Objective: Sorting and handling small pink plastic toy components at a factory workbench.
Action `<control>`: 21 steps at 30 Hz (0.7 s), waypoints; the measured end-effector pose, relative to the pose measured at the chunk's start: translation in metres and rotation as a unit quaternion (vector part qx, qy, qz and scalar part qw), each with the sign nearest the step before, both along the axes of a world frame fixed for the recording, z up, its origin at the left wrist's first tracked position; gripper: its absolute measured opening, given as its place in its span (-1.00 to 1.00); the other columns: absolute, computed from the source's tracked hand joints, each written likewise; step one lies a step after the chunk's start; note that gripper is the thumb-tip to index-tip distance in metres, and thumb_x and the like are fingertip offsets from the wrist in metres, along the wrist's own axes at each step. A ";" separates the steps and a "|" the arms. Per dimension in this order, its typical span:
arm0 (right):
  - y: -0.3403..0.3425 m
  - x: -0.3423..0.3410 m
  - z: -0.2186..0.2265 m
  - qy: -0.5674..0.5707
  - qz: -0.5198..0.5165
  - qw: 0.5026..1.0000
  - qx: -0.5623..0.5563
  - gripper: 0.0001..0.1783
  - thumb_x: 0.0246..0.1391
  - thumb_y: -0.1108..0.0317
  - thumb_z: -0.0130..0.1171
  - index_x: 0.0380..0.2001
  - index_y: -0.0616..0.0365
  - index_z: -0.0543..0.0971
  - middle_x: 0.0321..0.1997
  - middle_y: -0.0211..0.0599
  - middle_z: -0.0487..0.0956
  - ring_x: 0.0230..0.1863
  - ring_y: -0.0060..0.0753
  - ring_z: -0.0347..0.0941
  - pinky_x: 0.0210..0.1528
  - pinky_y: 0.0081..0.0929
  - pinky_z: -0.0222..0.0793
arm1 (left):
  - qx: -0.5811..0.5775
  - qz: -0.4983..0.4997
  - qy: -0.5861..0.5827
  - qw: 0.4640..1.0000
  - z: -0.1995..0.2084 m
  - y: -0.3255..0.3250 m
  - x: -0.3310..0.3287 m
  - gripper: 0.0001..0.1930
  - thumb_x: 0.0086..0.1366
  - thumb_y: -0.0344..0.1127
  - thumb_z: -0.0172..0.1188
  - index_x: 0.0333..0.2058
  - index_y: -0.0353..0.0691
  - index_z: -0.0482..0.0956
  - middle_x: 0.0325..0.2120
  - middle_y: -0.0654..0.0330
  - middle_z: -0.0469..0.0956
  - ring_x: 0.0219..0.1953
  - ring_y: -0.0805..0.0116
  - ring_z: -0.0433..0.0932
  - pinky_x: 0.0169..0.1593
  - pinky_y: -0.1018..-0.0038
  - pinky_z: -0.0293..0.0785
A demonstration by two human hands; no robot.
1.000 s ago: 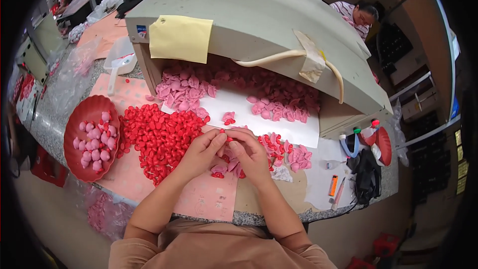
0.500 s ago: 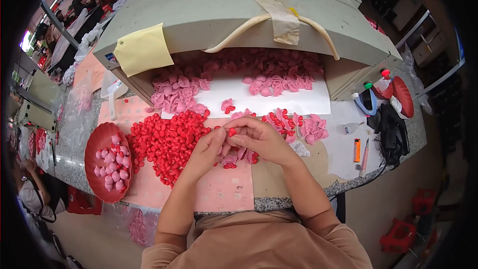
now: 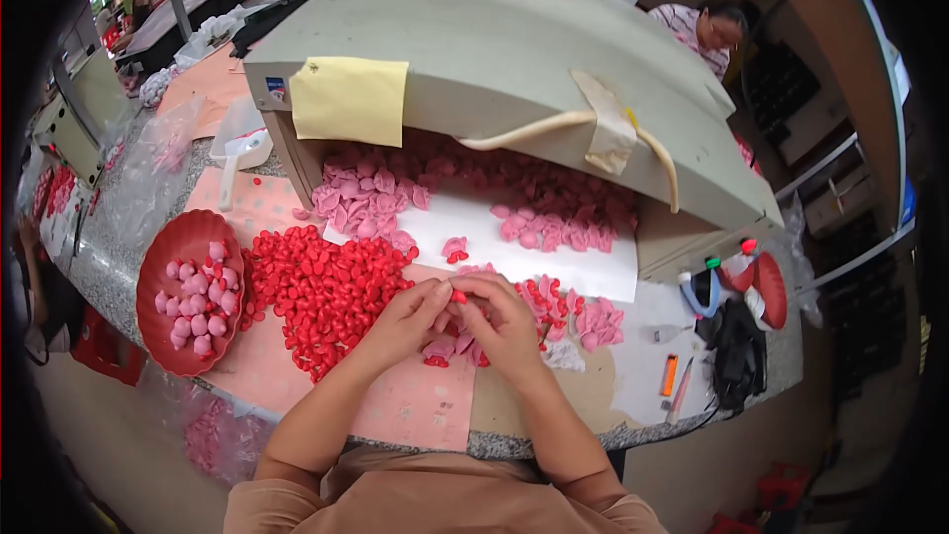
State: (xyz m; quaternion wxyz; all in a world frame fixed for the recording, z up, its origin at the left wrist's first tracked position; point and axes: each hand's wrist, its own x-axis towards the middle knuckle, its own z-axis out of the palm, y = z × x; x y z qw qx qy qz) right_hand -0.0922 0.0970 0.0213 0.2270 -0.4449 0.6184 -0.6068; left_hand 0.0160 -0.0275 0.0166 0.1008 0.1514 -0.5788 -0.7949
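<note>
Over the table's middle, my left hand [image 3: 413,314] and my right hand [image 3: 502,328] meet at the fingertips. A small glossy red piece [image 3: 458,297] shows between them, pinched by my right thumb and fingers. My left fingers are closed close beside it; what they hold is hidden. A large heap of rounded red pieces [image 3: 331,287] lies left of my hands. Below and behind my fingers are pink, petal-like soft pieces [image 3: 440,346], some with red parts attached. More of these pink-and-red pieces [image 3: 549,305] lie to the right.
A grey hooded box [image 3: 474,49] stands behind, with piled pink pieces [image 3: 563,227] inside on white paper. At left sits a red scalloped dish [image 3: 153,307] with round pink pieces. An orange cutter [image 3: 669,375] and a black bag [image 3: 736,351] lie right. A person [image 3: 697,35] is behind the box.
The whole view has shifted and tilted, showing more of the box's top and a person behind it. My hands stay together at the small red piece, their fingers slightly changed in position.
</note>
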 end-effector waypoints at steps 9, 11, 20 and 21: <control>-0.006 0.004 0.003 -0.129 0.039 0.989 -0.057 -0.68 0.15 0.54 -0.01 0.00 0.30 0.44 0.06 -0.25 0.41 0.10 -0.47 0.33 0.16 -0.50 0.25 | -0.016 0.024 0.008 1.000 0.002 -0.001 0.009 -0.79 0.38 -0.21 -0.02 -0.26 -0.24 0.41 -0.48 0.35 0.34 -0.44 0.64 0.32 -0.38 0.66 0.41; -0.003 -0.001 0.000 -0.129 0.014 0.990 0.048 -0.68 0.16 0.50 0.03 0.00 0.29 0.44 0.02 -0.28 0.44 0.04 -0.54 0.37 0.08 -0.55 0.31 | -0.055 0.024 0.046 0.997 -0.011 0.000 0.003 -0.81 0.36 -0.24 0.02 -0.25 -0.25 0.41 -0.43 0.35 0.38 -0.40 0.65 0.34 -0.36 0.68 0.41; -0.002 -0.004 -0.003 -0.284 0.013 0.958 0.030 -0.68 0.16 0.44 0.08 0.00 0.22 0.42 -0.26 -0.39 0.51 -0.28 -0.61 0.44 -0.19 -0.63 0.40 | 0.055 0.031 0.014 0.998 -0.007 -0.009 0.016 -0.74 0.42 -0.20 -0.21 -0.10 -0.23 0.33 -0.47 0.31 0.31 -0.57 0.59 0.24 -0.50 0.63 0.26; -0.003 -0.006 -0.004 -0.306 -0.013 0.952 0.024 -0.69 0.15 0.43 0.09 -0.02 0.21 0.43 -0.27 -0.40 0.51 -0.29 -0.62 0.43 -0.23 -0.66 0.38 | 0.105 0.039 0.044 0.993 -0.009 -0.012 0.015 -0.74 0.38 -0.28 -0.20 -0.02 -0.21 0.30 -0.43 0.28 0.31 -0.55 0.54 0.27 -0.50 0.59 0.26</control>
